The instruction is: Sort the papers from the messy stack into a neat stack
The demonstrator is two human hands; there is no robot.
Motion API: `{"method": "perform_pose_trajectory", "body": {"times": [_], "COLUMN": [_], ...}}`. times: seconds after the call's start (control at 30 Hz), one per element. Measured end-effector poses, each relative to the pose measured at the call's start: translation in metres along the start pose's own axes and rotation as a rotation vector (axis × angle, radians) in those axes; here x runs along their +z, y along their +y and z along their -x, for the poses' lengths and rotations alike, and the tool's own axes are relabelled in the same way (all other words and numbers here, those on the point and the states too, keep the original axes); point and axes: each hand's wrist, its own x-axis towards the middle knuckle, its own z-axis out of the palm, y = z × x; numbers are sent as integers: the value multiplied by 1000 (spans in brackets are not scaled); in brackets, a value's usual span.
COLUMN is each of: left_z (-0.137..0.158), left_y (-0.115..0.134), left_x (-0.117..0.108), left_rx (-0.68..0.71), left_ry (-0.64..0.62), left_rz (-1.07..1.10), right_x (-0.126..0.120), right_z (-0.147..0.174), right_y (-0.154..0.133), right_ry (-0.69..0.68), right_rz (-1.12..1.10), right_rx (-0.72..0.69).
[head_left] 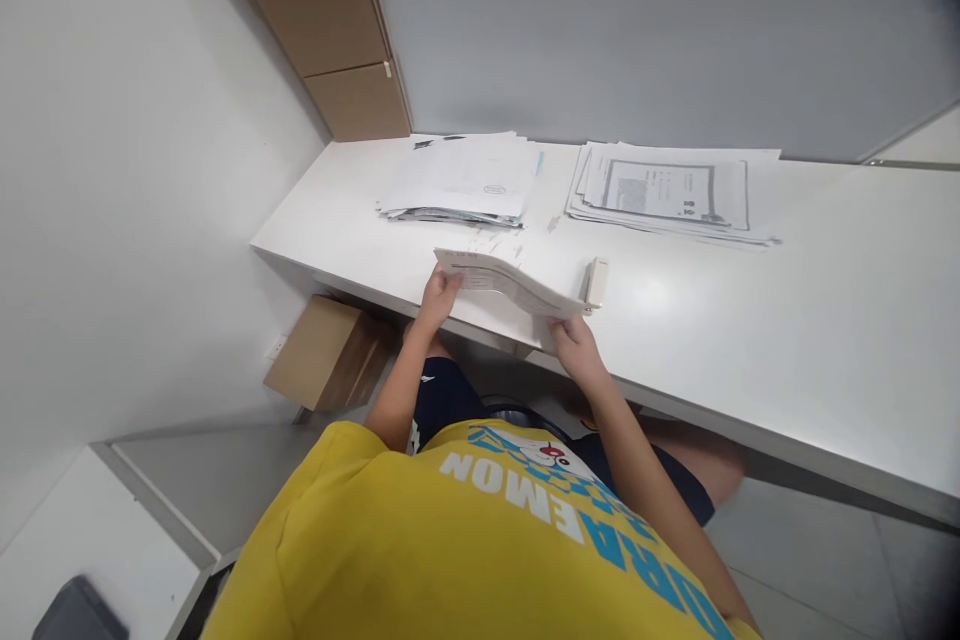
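I hold a thin sheaf of printed papers [504, 282] just above the near edge of the white desk [750, 350]. My left hand [439, 295] grips its left end and my right hand [572, 338] grips its right end from below. The sheaf sags a little in the middle. A small white stapler [596, 282] lies on the desk right beside the papers' right end, close to my right hand.
Two paper stacks lie further back on the desk: one at the left [465, 180], one at the right [671, 192]. Cardboard boxes [330, 20] are stacked in the far corner. Another cardboard box [324, 352] sits on the floor under the desk.
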Motion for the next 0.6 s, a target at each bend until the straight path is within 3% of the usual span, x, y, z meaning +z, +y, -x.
{"method": "perform_pose_trajectory", "body": {"times": [0.23,0.6], "left_z": [0,-1], "left_y": [6,10], "left_x": [0,2], "left_rx": [-25,-15], "left_ry": [-26,17], "left_rz": [-120,-65], "right_x": [-2,-10], "right_z": [-1,6], "right_y": [1,-6], "right_ry": [4,64], "right_rz": [-89,-311], "right_rx": [25,113]}}
